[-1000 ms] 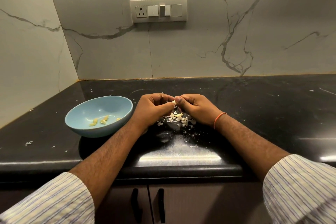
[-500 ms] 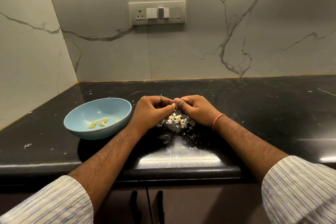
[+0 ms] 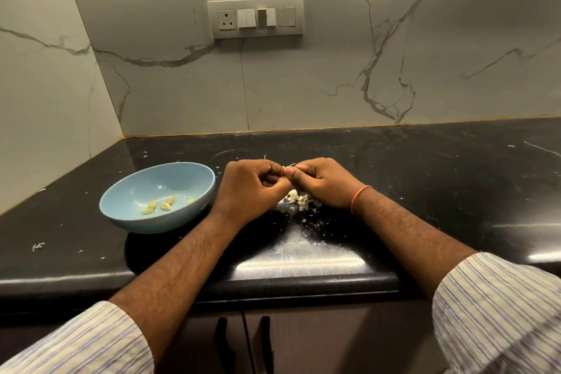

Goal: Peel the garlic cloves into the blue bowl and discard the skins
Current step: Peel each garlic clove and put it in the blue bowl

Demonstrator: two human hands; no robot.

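Both hands meet over the black tabletop (image 3: pixel 425 179), and it's close work. The left hand (image 3: pixel 252 188) and the right hand (image 3: pixel 321 182) have fingers curled in tight, each grip pinching the same garlic clove (image 3: pixel 285 167), of which only a pale sliver and wisps of skin show between the fingertips. Directly below lies the skin pile (image 3: pixel 300 202), loose and papery.

The blue bowl (image 3: pixel 127 215) sits just left of the left wrist, with a few peeled cloves (image 3: pixel 165 205) already inside.

The risks, as I judge them: the clove is small and likely slick once bare, so it could squirt out and drop into the skins, mixing clean with waste. Flakes could also drift into the bowl, since it stands so near. A careless left elbow swing might nudge that bowl.

Room? Plenty to the right and behind the hands, toward the marble wall (image 3: pixel 303 85). The front edge runs under the forearms, and the corner closes in at left beyond the bowl.
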